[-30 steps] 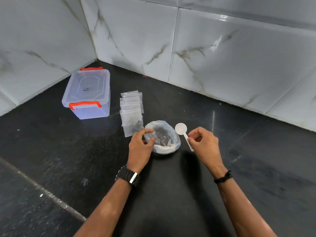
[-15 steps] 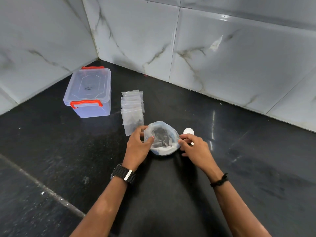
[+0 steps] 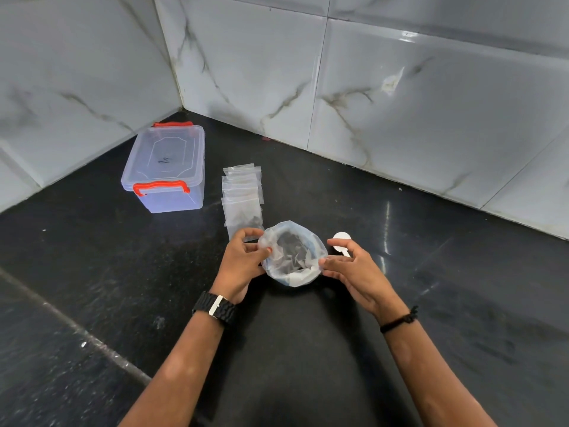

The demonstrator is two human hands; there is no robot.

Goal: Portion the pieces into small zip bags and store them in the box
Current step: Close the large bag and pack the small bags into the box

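A clear plastic bag (image 3: 303, 274) with its mouth rolled open holds dark pieces and stands on the black counter in front of me. My left hand (image 3: 240, 266) pinches the bag's left rim between thumb and fingers. My right hand (image 3: 354, 269) is at the right rim, its fairly straight fingertips touching the plastic. A stack of small zip bags (image 3: 243, 192) lies just behind the bag; the nearest one has dark pieces in it. The clear storage box (image 3: 166, 167) with red latches stands shut at the back left.
A white plastic spoon (image 3: 341, 238) lies on the counter behind my right hand. Marble-tiled walls meet in a corner behind the box. A seam in the counter (image 3: 77, 329) runs diagonally at the lower left.
My right hand let go of the white spoon, left it on the counter and moved left to the bag's right rim. My left hand stayed on the left rim.
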